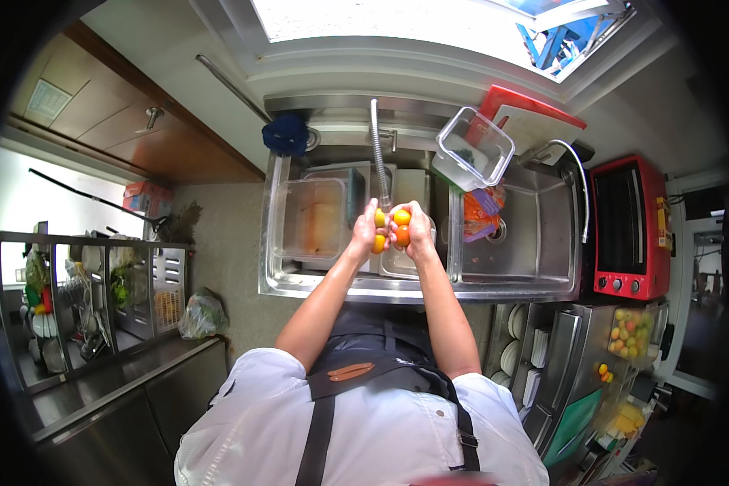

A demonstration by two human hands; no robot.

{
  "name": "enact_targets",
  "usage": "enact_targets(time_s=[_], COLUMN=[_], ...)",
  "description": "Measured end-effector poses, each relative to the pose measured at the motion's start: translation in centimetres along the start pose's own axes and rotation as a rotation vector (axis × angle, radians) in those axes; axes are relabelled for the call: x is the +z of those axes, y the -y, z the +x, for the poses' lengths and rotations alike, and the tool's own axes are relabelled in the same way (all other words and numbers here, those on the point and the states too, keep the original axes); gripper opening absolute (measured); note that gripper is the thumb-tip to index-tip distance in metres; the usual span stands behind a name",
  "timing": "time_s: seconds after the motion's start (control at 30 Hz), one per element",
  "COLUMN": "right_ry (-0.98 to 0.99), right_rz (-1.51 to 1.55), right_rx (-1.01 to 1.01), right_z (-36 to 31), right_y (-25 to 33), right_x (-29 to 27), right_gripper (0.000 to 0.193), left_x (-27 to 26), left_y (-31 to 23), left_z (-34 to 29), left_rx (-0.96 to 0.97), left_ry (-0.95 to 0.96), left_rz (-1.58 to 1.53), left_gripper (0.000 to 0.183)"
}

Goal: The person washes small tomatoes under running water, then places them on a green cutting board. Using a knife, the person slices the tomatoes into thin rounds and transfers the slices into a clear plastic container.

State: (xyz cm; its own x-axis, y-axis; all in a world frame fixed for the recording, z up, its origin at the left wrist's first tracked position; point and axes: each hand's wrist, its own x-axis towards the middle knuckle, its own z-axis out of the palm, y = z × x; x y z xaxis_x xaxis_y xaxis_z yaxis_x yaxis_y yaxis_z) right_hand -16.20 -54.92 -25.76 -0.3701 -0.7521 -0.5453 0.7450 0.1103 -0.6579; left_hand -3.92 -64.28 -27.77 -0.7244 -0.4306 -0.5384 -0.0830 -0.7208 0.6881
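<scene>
Both my hands are cupped side by side over the left sink basin point(269, 271), under the ribbed metal tap hose point(377, 154). My left hand point(366, 232) is curled round small yellow-orange tomatoes point(379, 244), two of which show. Two more, one yellow and one orange-red tomato point(402, 236), rest in my right hand point(418, 229), its fingers bent about them. Below the hands lie clear plastic tubs, the left tub point(304, 231) with a reddish-brown tint inside. Whether water is running cannot be made out.
A clear square container point(478, 150) stands on the divider side. Orange and purple packaging point(482, 212) lies in the right basin point(539, 227). A red oven point(630, 227) stands to the right, near a tub of tomatoes point(632, 332). A blue cloth point(286, 135) sits at the back left.
</scene>
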Motion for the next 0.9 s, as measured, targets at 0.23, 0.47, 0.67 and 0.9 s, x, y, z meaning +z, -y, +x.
enact_targets(time_s=[0.23,0.47,0.67,0.9], right_ry=[-0.113,-0.124,-0.233,-0.304], right_rz=[-0.02,-0.224,-0.203,-0.48], right_rx=[-0.102,-0.113,-0.239,-0.704], right_z=[-1.5,-2.0,-1.3,0.6], right_y=[1.0,1.4,0.3,-2.3], right_x=[-2.0,-2.1,-1.2,-0.2], right_gripper=[0.032,0.045,0.055,0.031], left_x=[-0.1,-0.6,-1.2,0.4], left_y=[1.5,3.2,4.3,4.7], left_z=[1.3,2.0,3.1,3.6], left_rx=[0.026,-0.115,-0.065,0.016], left_ry=[0.144,0.141,0.12,0.229], left_rz=[-0.057,-0.282,-0.162,-0.504], left_gripper=[0.053,0.056,0.065,0.05])
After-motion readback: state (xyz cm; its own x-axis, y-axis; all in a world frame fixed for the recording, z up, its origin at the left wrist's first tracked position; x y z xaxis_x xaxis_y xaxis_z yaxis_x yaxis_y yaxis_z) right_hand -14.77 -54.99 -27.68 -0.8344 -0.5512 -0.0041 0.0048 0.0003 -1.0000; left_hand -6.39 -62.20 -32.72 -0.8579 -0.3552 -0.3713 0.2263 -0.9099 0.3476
